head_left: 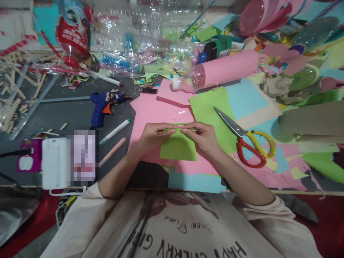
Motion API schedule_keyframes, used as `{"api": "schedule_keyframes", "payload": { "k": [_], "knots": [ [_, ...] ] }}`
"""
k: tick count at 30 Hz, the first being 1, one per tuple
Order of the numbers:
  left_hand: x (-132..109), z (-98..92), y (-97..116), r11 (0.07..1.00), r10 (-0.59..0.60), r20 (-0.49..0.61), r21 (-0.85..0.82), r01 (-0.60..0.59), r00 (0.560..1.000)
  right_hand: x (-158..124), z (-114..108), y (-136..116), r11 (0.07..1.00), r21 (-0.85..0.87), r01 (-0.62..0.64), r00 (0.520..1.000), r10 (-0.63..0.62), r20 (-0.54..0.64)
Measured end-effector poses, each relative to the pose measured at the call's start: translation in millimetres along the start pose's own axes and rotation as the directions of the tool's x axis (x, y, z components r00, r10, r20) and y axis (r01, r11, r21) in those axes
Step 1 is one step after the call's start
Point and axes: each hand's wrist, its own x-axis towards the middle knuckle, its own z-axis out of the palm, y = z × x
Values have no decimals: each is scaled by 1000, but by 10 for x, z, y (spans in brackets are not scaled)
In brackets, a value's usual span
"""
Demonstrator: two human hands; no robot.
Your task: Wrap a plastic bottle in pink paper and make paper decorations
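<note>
Left hand (153, 135) and right hand (202, 136) both pinch the folded far edge of a green paper (178, 147) lying on pink sheet (150, 111). Scissors (245, 138) just right; glue gun (103, 105) far left.

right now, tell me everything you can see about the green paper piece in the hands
The green paper piece is a small, roughly rectangular sheet of lime-green craft paper, matte and thin. Its far edge is folded or rolled over into a narrow strip, pinched by the left hand and the right hand, one at each end. The rest lies flat on a pink sheet.
</note>
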Motion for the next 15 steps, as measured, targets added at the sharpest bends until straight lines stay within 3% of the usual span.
{"api": "schedule_keyframes", "payload": {
  "k": [15],
  "knots": [
    [1, -17, 59, 995, -39, 33, -91, 42, 999, 11, 21, -8, 995, 93, -27, 999, 30, -33]
  ]
}}
